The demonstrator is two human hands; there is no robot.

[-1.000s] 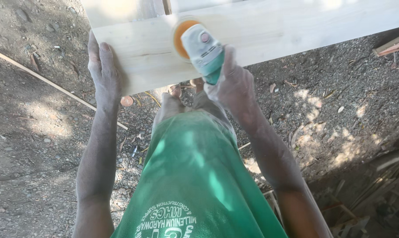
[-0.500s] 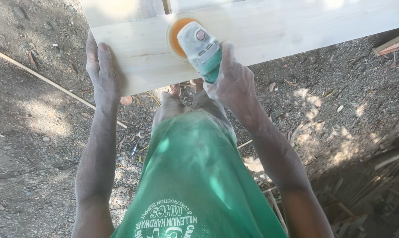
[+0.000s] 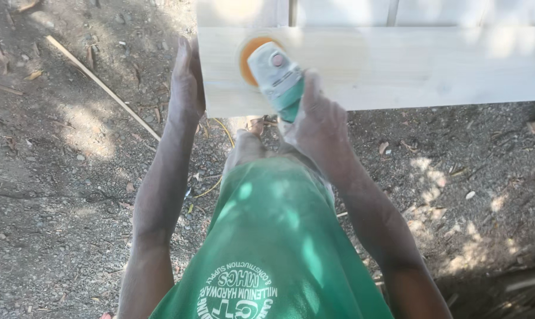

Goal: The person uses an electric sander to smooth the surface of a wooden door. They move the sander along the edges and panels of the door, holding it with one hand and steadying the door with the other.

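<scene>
Now the left hand (image 3: 186, 82) lies flat and open against the end of the pale board (image 3: 409, 68), holding nothing. Next to it, on the board, sits the sander (image 3: 273, 74) with its orange disc. Further right, the right hand (image 3: 314, 118) is wrapped tight around its green handle.

Pale wooden board (image 3: 397, 65), orange-disc sander (image 3: 273, 68) on it

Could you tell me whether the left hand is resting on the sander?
No, the left hand is pressed against the end of the plank, while the right hand holds the sander.
</scene>
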